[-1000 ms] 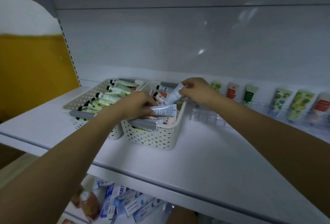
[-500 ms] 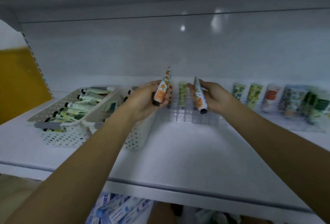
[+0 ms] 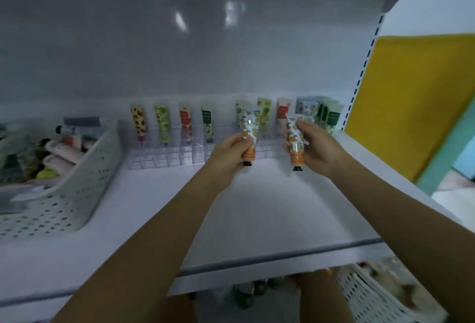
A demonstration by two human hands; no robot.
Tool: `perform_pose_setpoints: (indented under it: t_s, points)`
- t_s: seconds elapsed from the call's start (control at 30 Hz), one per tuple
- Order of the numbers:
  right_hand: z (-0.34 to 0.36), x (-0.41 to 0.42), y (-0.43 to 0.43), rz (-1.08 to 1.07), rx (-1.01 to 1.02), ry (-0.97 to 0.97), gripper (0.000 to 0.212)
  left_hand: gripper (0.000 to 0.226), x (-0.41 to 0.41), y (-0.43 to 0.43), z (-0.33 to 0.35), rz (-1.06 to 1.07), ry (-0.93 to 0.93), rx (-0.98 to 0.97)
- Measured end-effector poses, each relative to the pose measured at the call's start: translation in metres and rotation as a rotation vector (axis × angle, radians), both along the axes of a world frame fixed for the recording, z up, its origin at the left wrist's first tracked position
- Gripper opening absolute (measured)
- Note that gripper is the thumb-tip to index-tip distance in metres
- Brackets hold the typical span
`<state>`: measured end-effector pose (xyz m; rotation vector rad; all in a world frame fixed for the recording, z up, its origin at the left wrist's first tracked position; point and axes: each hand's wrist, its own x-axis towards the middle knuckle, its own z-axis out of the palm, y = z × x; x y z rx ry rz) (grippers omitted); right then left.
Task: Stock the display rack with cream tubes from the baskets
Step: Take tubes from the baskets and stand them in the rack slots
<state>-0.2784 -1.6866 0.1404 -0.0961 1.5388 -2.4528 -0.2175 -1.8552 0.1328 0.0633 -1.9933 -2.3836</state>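
My left hand (image 3: 230, 151) grips an orange-patterned cream tube (image 3: 249, 129), cap down, in front of the clear display rack (image 3: 164, 159). My right hand (image 3: 317, 146) holds a second matching orange tube (image 3: 295, 142), also cap down, a little to the right. Both tubes hang just above the shelf, in front of the rack's right half. Several tubes stand upright in the rack's back row along the wall. A white perforated basket (image 3: 84, 181) with more tubes lies at the left.
The white shelf (image 3: 257, 214) stretches toward me, with its front edge low in view. A yellow side panel (image 3: 411, 101) closes the right end. Below the shelf sits another white basket (image 3: 380, 297) and some products.
Both hands left the basket with one orange tube each and moved right along the rack. My view swung right, so the baskets now sit at the far left.
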Motion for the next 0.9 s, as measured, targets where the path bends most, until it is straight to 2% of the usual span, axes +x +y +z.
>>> perform_pose_setpoints:
  t_s: [0.23,0.37,0.57,0.63,0.7,0.9]
  points:
    - [-0.018,0.004,0.055,-0.235,0.111,0.107,0.016,0.006,-0.034,0.052,-0.021,-0.074,0.103,-0.051]
    - [-0.024,0.005,0.068,-0.32,0.15,0.209,0.023,0.009,-0.047,0.078,-0.038,-0.035,0.147,-0.148]
    - [-0.044,-0.002,0.079,-0.366,0.345,0.316,0.006,0.012,-0.058,0.103,-0.047,-0.054,0.237,-0.126]
    - [-0.042,-0.006,0.08,-0.368,0.443,0.384,0.021,0.014,-0.06,0.103,-0.049,-0.051,0.247,-0.12]
    - [-0.036,-0.011,0.079,-0.389,0.517,0.429,0.024,0.015,-0.062,0.101,-0.051,-0.029,0.245,-0.091]
    - [-0.017,-0.048,0.064,-0.645,0.464,0.489,0.019,0.016,-0.07,0.092,-0.055,0.064,0.275,-0.129]
